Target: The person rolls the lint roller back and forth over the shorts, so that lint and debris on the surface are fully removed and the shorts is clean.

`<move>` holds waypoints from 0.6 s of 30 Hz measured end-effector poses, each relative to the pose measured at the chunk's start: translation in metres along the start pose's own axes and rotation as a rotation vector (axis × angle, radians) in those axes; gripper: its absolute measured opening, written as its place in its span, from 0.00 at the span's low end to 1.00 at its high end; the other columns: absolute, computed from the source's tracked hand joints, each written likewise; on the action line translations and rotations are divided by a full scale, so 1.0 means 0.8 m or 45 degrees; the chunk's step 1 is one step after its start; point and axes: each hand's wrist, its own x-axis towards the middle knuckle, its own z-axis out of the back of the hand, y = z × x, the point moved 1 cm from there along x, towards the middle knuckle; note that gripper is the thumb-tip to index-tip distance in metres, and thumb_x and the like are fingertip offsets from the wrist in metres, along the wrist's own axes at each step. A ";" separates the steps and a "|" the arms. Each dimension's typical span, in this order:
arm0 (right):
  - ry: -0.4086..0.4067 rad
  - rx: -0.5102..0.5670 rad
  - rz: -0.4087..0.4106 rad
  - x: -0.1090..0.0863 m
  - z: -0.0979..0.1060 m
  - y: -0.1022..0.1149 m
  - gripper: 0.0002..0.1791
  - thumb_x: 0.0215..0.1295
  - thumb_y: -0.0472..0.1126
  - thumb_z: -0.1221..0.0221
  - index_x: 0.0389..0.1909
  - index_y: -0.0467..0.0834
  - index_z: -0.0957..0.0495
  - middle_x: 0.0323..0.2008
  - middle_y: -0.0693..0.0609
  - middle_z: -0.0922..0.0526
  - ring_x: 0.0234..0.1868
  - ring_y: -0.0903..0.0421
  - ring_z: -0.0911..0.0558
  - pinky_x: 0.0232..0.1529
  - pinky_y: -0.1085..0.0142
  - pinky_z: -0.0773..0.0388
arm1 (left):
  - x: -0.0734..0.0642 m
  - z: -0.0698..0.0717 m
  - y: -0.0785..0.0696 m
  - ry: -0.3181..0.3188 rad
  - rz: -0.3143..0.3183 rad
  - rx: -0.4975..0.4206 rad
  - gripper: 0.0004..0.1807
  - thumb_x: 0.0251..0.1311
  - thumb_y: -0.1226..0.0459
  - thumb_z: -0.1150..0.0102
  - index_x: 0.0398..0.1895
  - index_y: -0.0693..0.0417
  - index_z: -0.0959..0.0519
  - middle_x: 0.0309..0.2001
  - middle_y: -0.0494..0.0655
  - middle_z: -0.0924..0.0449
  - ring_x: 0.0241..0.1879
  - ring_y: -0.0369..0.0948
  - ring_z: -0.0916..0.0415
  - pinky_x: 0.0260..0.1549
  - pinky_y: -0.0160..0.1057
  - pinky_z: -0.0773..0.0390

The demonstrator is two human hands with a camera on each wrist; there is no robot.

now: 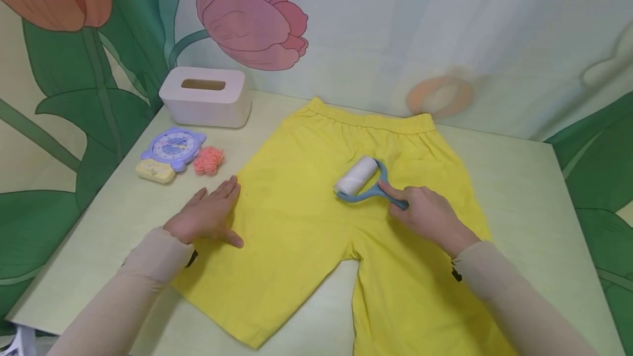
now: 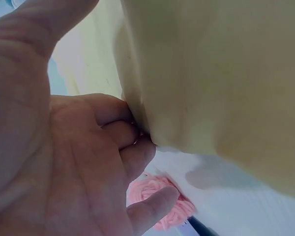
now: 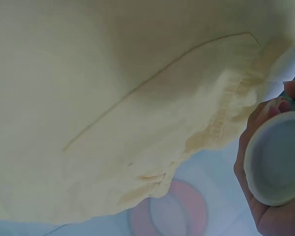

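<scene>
Yellow shorts (image 1: 296,202) lie spread on the table, waistband at the far side. My right hand (image 1: 425,216) grips the blue handle of a lint roller (image 1: 358,176), whose white roll lies over the upper middle of the shorts. In the right wrist view, the round end of the handle (image 3: 278,157) shows in front of the curled fingers (image 3: 243,147). My left hand (image 1: 210,213) rests on the left edge of the shorts, its fingers extended and the thumb apart. The left wrist view has this hand's fingertips (image 2: 145,150) right at the cloth's edge.
At the back left stands a white tissue box (image 1: 205,98). In front of it are a purple toy clock (image 1: 173,146), a small yellow block-like item (image 1: 155,171) and a ball of pink yarn (image 1: 209,160). A flower-printed curtain (image 1: 395,26) hangs behind the table (image 1: 534,196).
</scene>
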 end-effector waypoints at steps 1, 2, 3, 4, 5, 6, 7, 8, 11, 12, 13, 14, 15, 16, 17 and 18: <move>-0.002 0.005 -0.006 -0.005 0.001 -0.003 0.28 0.65 0.40 0.43 0.67 0.55 0.30 0.12 0.57 0.38 0.11 0.62 0.41 0.12 0.68 0.39 | -0.001 0.000 0.000 0.002 0.000 0.000 0.71 0.39 0.39 0.27 0.75 0.69 0.58 0.76 0.62 0.68 0.75 0.56 0.66 0.67 0.65 0.63; -0.002 0.007 -0.017 -0.010 0.001 -0.006 0.28 0.65 0.40 0.42 0.67 0.56 0.30 0.13 0.57 0.38 0.11 0.62 0.41 0.12 0.69 0.40 | -0.001 0.001 0.000 0.003 -0.001 -0.001 0.71 0.39 0.39 0.27 0.75 0.69 0.58 0.76 0.62 0.68 0.75 0.56 0.66 0.67 0.65 0.63; -0.001 0.013 -0.025 -0.015 0.002 -0.008 0.28 0.65 0.40 0.42 0.67 0.56 0.30 0.13 0.57 0.38 0.12 0.62 0.41 0.12 0.69 0.40 | -0.003 0.002 0.000 0.002 -0.002 -0.005 0.71 0.40 0.39 0.27 0.75 0.69 0.58 0.76 0.62 0.68 0.75 0.57 0.66 0.67 0.65 0.63; -0.001 0.012 -0.037 -0.020 0.003 -0.012 0.28 0.65 0.40 0.42 0.67 0.56 0.30 0.13 0.57 0.38 0.12 0.62 0.41 0.13 0.69 0.40 | -0.003 0.002 0.000 0.000 -0.004 -0.004 0.71 0.40 0.39 0.27 0.75 0.69 0.58 0.76 0.62 0.68 0.75 0.57 0.65 0.67 0.65 0.63; 0.001 0.010 -0.046 -0.026 0.004 -0.015 0.28 0.65 0.40 0.41 0.66 0.56 0.30 0.13 0.57 0.38 0.12 0.62 0.41 0.13 0.69 0.40 | -0.004 0.003 0.000 -0.004 -0.005 -0.002 0.70 0.40 0.39 0.27 0.75 0.69 0.58 0.76 0.62 0.67 0.75 0.57 0.65 0.67 0.65 0.63; 0.001 0.009 -0.053 -0.031 0.005 -0.018 0.28 0.64 0.40 0.41 0.66 0.56 0.29 0.13 0.57 0.37 0.12 0.62 0.41 0.13 0.69 0.40 | -0.006 0.004 0.000 -0.010 -0.005 -0.001 0.70 0.40 0.39 0.27 0.75 0.69 0.58 0.76 0.62 0.67 0.75 0.57 0.65 0.67 0.65 0.63; 0.000 0.004 -0.059 -0.036 0.006 -0.020 0.28 0.64 0.40 0.40 0.66 0.57 0.29 0.14 0.58 0.37 0.13 0.62 0.40 0.13 0.69 0.40 | -0.007 0.004 0.001 -0.016 -0.005 0.002 0.70 0.40 0.39 0.27 0.75 0.69 0.57 0.76 0.63 0.67 0.75 0.57 0.65 0.67 0.66 0.62; -0.003 -0.005 -0.060 -0.040 0.006 -0.022 0.29 0.64 0.40 0.40 0.66 0.57 0.29 0.14 0.58 0.36 0.13 0.62 0.40 0.13 0.69 0.39 | -0.008 0.005 0.002 -0.022 -0.005 0.006 0.70 0.40 0.39 0.27 0.75 0.69 0.57 0.76 0.63 0.67 0.75 0.57 0.64 0.67 0.66 0.62; -0.019 -0.027 -0.044 -0.049 0.006 -0.026 0.29 0.63 0.39 0.39 0.66 0.56 0.28 0.16 0.57 0.35 0.15 0.61 0.40 0.14 0.69 0.38 | -0.011 0.004 0.004 -0.038 -0.007 0.008 0.70 0.40 0.39 0.27 0.74 0.70 0.57 0.76 0.64 0.66 0.74 0.58 0.64 0.67 0.66 0.61; -0.024 -0.032 -0.040 -0.051 0.007 -0.027 0.29 0.63 0.39 0.39 0.66 0.56 0.28 0.16 0.57 0.35 0.15 0.61 0.39 0.14 0.69 0.38 | -0.011 0.003 0.005 -0.043 -0.012 0.003 0.70 0.40 0.39 0.27 0.74 0.70 0.57 0.76 0.64 0.66 0.74 0.58 0.64 0.66 0.66 0.61; -0.026 -0.038 -0.040 -0.053 0.006 -0.028 0.29 0.63 0.40 0.39 0.66 0.56 0.28 0.16 0.57 0.35 0.15 0.61 0.39 0.14 0.69 0.38 | -0.010 0.002 0.005 -0.045 -0.019 -0.003 0.70 0.40 0.39 0.27 0.74 0.70 0.56 0.76 0.64 0.66 0.74 0.58 0.63 0.66 0.67 0.61; -0.029 -0.045 -0.040 -0.056 0.007 -0.028 0.29 0.62 0.40 0.39 0.66 0.56 0.28 0.16 0.57 0.35 0.15 0.61 0.39 0.14 0.68 0.37 | -0.009 0.001 0.006 -0.048 -0.027 -0.005 0.70 0.40 0.39 0.27 0.74 0.70 0.56 0.76 0.64 0.66 0.74 0.58 0.63 0.66 0.67 0.61; -0.030 -0.050 -0.043 -0.058 0.007 -0.030 0.29 0.62 0.39 0.39 0.66 0.56 0.28 0.17 0.57 0.34 0.15 0.61 0.39 0.14 0.68 0.37 | -0.008 0.000 0.005 -0.050 -0.036 -0.008 0.70 0.40 0.39 0.27 0.74 0.70 0.56 0.76 0.64 0.66 0.74 0.58 0.63 0.66 0.67 0.61; -0.032 -0.053 -0.051 -0.062 0.008 -0.031 0.29 0.62 0.39 0.39 0.66 0.56 0.28 0.17 0.57 0.34 0.16 0.61 0.39 0.15 0.68 0.37 | -0.007 -0.001 0.005 -0.052 -0.044 -0.011 0.70 0.40 0.39 0.27 0.74 0.70 0.56 0.76 0.64 0.66 0.74 0.58 0.63 0.66 0.67 0.61; -0.033 -0.060 -0.057 -0.065 0.008 -0.033 0.30 0.62 0.39 0.38 0.66 0.57 0.28 0.17 0.57 0.34 0.16 0.61 0.39 0.15 0.68 0.37 | -0.006 -0.002 0.004 -0.053 -0.053 -0.014 0.70 0.40 0.39 0.27 0.74 0.70 0.56 0.76 0.64 0.66 0.74 0.58 0.63 0.66 0.67 0.61; -0.032 -0.065 -0.065 -0.069 0.009 -0.035 0.30 0.62 0.39 0.38 0.66 0.57 0.28 0.17 0.57 0.34 0.16 0.61 0.39 0.15 0.68 0.37 | -0.004 -0.002 0.003 -0.053 -0.061 -0.013 0.70 0.40 0.39 0.28 0.74 0.70 0.56 0.76 0.64 0.66 0.74 0.58 0.63 0.66 0.67 0.61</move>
